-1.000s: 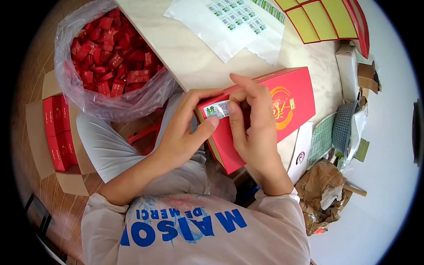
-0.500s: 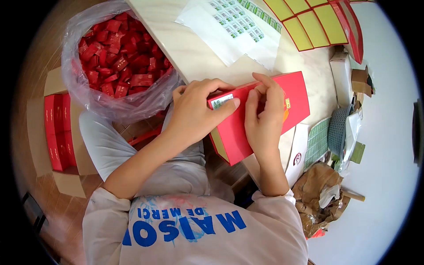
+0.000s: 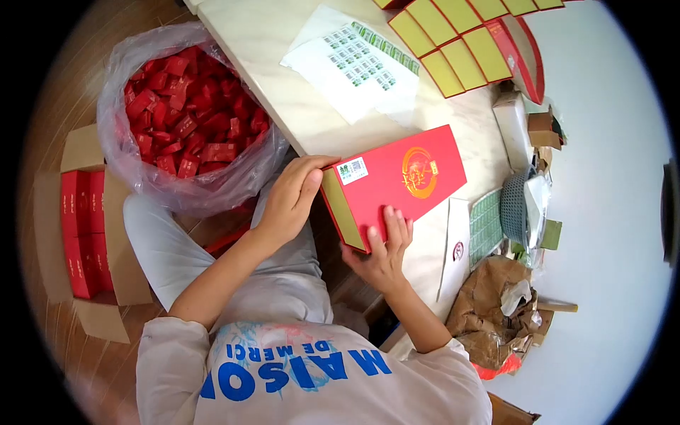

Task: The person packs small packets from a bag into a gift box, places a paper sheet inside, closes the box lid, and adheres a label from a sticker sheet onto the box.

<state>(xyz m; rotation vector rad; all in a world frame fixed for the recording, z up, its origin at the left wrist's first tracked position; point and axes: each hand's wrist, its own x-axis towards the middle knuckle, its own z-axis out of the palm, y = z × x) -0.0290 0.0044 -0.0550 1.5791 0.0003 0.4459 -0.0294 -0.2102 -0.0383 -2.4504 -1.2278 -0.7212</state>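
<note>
A red box (image 3: 382, 188) with a gold emblem and gold end face lies at the table's edge, tilted toward me. A white and green sticker (image 3: 352, 171) sits flat at its upper left corner. My left hand (image 3: 292, 195) holds the box's left end near the sticker, fingers over the far corner. Against the near side rests my right hand (image 3: 382, 251), its fingers spread on the red face and its thumb at the lower edge. Beyond the box lie sheets of stickers (image 3: 361, 67) on the marble-look table (image 3: 283, 92).
A clear plastic bag (image 3: 117, 142) of small red packets stands left of the table, above an open carton (image 3: 131, 248) holding red boxes. Gold-faced boxes (image 3: 443, 67) line the back right. A grey basket (image 3: 513, 209) and crumpled brown paper (image 3: 478, 304) are at right.
My right hand has moved off the sticker area down to the box's near side, its fingers now spread. My left thumb has lifted off the sticker, which shows whole. The view has shifted.
</note>
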